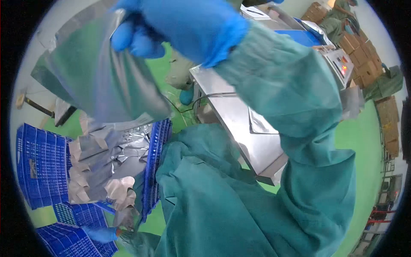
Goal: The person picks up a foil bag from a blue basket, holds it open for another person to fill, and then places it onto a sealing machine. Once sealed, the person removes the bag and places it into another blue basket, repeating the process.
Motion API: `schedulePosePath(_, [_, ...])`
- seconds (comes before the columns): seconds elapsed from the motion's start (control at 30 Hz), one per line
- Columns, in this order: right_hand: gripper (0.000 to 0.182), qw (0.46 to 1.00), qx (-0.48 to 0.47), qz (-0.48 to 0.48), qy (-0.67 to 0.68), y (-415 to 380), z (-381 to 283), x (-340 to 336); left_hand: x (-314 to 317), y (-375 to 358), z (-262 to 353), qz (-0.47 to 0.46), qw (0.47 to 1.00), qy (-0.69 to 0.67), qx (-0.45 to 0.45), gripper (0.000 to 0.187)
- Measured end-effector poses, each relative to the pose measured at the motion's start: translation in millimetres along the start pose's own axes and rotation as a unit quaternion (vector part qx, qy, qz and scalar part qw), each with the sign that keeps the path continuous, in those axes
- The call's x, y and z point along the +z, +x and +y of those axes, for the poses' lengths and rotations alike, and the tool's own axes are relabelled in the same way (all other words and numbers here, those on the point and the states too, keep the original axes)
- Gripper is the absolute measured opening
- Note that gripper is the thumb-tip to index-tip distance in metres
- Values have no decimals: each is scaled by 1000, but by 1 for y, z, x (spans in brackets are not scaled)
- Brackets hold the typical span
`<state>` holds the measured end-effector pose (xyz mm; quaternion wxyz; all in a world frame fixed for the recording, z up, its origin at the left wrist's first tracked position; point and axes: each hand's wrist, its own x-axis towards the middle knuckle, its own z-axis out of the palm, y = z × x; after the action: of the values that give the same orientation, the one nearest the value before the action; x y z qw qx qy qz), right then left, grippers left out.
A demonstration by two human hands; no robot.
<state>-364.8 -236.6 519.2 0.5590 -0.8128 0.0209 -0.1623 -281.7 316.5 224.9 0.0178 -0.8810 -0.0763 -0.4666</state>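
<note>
Up at the top, my right hand (165, 28) wears a blue glove and is closed on the upper edge of a silver, half-see-through foil bag (98, 81). The bag hangs down to the left, smeared a little by motion. Below it, a blue plastic crate (155, 167) holds many silver foil bags (102, 162) in a crumpled stack. My left hand (102, 234), also gloved in blue, is at the lower left against another blue crate (64, 240). Its fingers are too small and partly hidden to make out.
A steel table (239, 115) stands in the middle with a silver bag (261, 122) on it. A machine with lit controls (340, 66) is at the upper right. Cardboard boxes (364, 55) and other people (342, 17) are behind. A black cable runs beside the table.
</note>
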Motion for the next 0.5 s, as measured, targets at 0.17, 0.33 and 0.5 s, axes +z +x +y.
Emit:
schedulePosePath(0.17, [21, 996, -57, 11, -71, -45, 2, -39, -150, 67, 274, -307, 703, -639, -56, 38])
schedulePosePath(0.33, [18, 982, -97, 162, -31, -101, 45, -92, -107, 2, 484, -353, 399, -845, 40, 28])
schedulePosePath(0.5, [28, 933, -19, 287, 215, -175, 76, -134, -194, -35, 525, -408, 193, -893, -5, 36])
